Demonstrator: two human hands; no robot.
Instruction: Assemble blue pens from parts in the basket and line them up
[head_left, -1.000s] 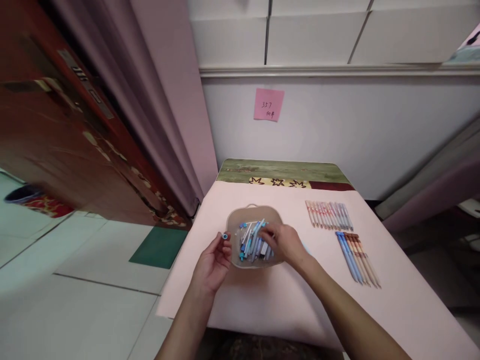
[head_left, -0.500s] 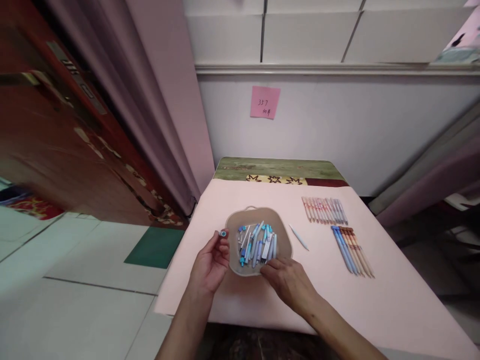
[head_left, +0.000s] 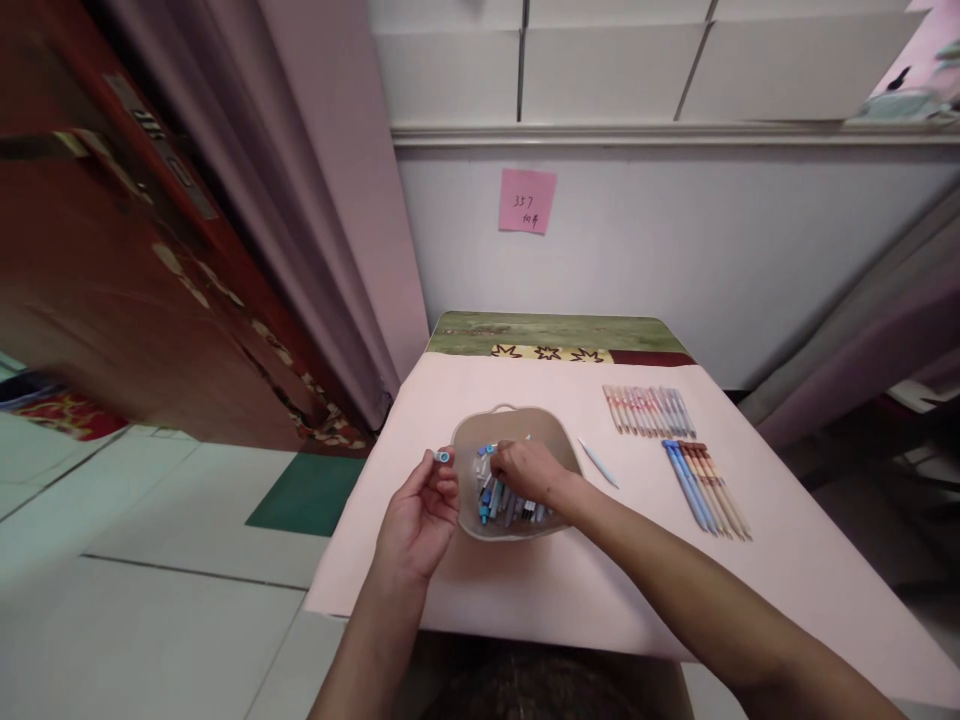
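Note:
A beige basket (head_left: 564, 428) on the pink-covered table holds blue, white and lilac pen parts (head_left: 513, 508). Just left of its rim, my left hand (head_left: 424, 510) is palm up and pinches a small blue-and-white pen part (head_left: 442, 457) between thumb and finger. My right hand (head_left: 529, 468) reaches over the basket with its fingers closed among the parts at the upper left; what they hold, if anything, is hidden. One light blue pen (head_left: 598, 463) lies on the table right of the basket.
At the right of the table (head_left: 525, 600) lie a row of pale patterned pens (head_left: 649, 411) and a row of blue and brown-topped pens (head_left: 706, 489). A pink note (head_left: 527, 201) is on the wall behind. A red-brown door (head_left: 150, 300) stands at left.
My right hand has moved from the basket's near right rim up and left, over the parts inside. My left hand still holds the small part, nearly in the same place.

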